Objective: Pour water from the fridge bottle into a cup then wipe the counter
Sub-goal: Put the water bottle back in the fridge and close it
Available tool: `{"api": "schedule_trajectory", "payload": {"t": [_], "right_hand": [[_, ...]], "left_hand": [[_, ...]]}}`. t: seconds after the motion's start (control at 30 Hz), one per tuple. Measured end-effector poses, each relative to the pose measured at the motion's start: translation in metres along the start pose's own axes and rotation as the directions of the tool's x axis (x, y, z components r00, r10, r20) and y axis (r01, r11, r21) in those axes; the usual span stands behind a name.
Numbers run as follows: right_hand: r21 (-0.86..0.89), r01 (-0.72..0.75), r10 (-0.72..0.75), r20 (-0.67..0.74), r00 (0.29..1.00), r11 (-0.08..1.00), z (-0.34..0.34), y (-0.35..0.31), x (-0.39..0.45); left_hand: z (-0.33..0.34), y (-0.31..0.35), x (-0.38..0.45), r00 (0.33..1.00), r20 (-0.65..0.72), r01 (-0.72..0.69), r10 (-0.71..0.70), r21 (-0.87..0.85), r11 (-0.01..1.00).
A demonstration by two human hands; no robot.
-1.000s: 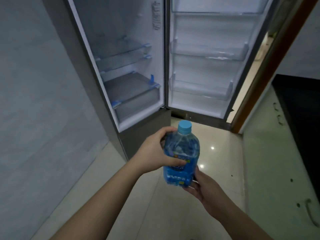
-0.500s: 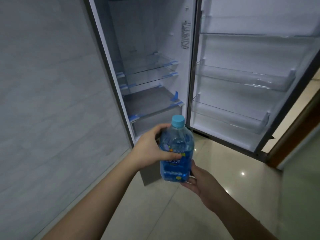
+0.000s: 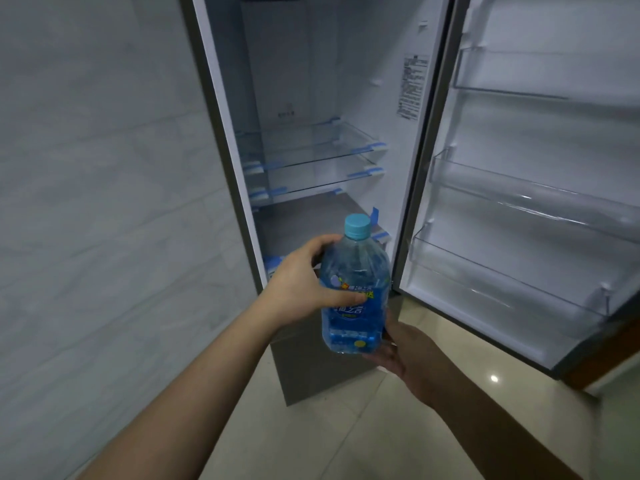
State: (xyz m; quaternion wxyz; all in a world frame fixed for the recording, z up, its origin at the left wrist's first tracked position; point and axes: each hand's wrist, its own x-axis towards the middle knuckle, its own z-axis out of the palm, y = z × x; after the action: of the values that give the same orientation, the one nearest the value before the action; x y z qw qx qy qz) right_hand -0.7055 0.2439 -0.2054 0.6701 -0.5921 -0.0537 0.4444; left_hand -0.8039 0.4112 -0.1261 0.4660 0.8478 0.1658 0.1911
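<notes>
A clear water bottle (image 3: 355,271) with a light blue cap and a blue label stands upright in front of the open fridge (image 3: 311,98). My left hand (image 3: 301,282) grips its upper body from the left, thumb across the label. My right hand (image 3: 398,348) supports the bottle's base from below and behind, its fingers mostly hidden by the bottle. No cup, cloth or counter is in view.
The fridge interior holds bare glass shelves (image 3: 311,157) and a drawer. Its open door (image 3: 536,202) with clear bins swings out to the right. A grey tiled wall (image 3: 97,202) fills the left. Glossy floor tiles (image 3: 346,427) lie below.
The view has swung left and closer to the fridge, so the counter at the right has left the frame. Both hands keep the same hold on the bottle.
</notes>
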Motion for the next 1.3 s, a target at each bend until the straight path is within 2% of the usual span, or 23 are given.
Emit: {"api": "schedule_trajectory", "payload": {"t": [0.1,0.67,0.93,1.13,1.3], "right_hand": [[0.017,-0.009,0.01,-0.028,1.0,1.0,0.012,-0.019,0.029],[-0.09,0.07,-0.059,0.119,0.991,0.993,0.02,-0.12,0.176],[-0.16,0.161,-0.116,0.262,0.958,0.974,0.014,-0.194,0.261],[-0.169,0.215,-0.16,0.29,0.943,0.962,0.029,-0.251,0.314],[-0.154,0.286,-0.228,0.311,0.922,0.946,0.049,-0.278,0.349]], "left_hand": [[-0.015,-0.006,0.032,1.0,-0.009,-0.009,0.009,0.008,1.0],[-0.045,-0.03,0.19,0.996,-0.086,0.003,-0.008,-0.062,0.998],[-0.051,-0.012,0.273,0.968,-0.25,0.009,-0.035,-0.103,0.995],[-0.065,-0.001,0.325,0.933,-0.359,-0.001,-0.028,-0.082,0.997],[-0.084,-0.003,0.364,0.901,-0.428,0.006,-0.07,-0.149,0.989]]}}
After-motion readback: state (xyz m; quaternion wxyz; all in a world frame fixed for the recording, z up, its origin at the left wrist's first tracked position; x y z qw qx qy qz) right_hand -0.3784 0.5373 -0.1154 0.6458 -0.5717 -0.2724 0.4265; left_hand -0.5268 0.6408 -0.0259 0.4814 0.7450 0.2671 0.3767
